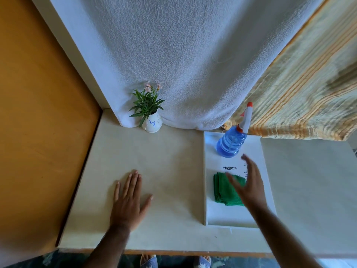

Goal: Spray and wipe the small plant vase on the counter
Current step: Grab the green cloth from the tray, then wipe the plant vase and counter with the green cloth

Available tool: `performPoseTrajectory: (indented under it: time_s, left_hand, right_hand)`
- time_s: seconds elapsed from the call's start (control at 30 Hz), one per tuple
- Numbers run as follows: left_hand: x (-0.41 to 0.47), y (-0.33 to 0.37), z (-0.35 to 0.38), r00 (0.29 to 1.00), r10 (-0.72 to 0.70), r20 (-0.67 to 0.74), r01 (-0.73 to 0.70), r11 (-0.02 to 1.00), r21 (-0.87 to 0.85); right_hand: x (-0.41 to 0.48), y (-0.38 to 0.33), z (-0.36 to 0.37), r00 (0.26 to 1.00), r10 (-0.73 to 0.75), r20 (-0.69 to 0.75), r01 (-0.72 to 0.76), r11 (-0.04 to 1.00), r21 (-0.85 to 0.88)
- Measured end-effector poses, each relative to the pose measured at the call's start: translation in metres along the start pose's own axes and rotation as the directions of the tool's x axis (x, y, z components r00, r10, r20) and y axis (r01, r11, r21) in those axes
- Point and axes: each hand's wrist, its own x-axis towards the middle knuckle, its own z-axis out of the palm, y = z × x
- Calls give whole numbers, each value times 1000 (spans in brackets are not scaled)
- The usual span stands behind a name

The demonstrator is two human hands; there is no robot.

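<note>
A small white vase [152, 123] with blue marks and a green leafy plant with pink flowers stands at the back of the counter against a white cloth. On a white tray [216, 215] to the right stands a blue spray bottle [230, 142] with a white and red trigger head. A folded green cloth [222, 188] lies on the tray nearer me. My left hand [128, 200] rests flat on the counter, fingers spread, holding nothing. Spread open and slightly blurred, my right hand [249, 182] hovers over the green cloth, its fingertips just short of the bottle.
A white cloth [193, 64] hangs behind the counter, with a striped yellow-green curtain [301, 89] at the right. An orange panel [38, 113] borders the counter's left edge. The counter's front edge [173, 251] runs below my forearms, my feet beneath it.
</note>
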Motion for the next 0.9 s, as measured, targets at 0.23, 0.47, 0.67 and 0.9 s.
performPoseTrajectory:
  time_s: [0.23, 0.47, 0.67, 0.9]
  left_hand:
    - [0, 2, -3, 1000, 6, -3, -6, 1000, 18]
    - [1, 3, -3, 999, 16, -40, -16, 1000, 6]
    - [1, 2, -3, 999, 21, -36, -21, 1000, 1]
    - [0, 2, -2, 1000, 13, -18, -13, 1000, -15]
  right_hand:
    - [-51, 50, 4, 862, -293, 414, 458, 801, -385]
    - [-44, 49, 14, 890, -317, 328, 438, 793, -423]
    - [-42, 11, 17, 946, -258, 198, 317, 867, -383]
    - [10, -87, 71, 718, -635, 287, 685, 718, -127]
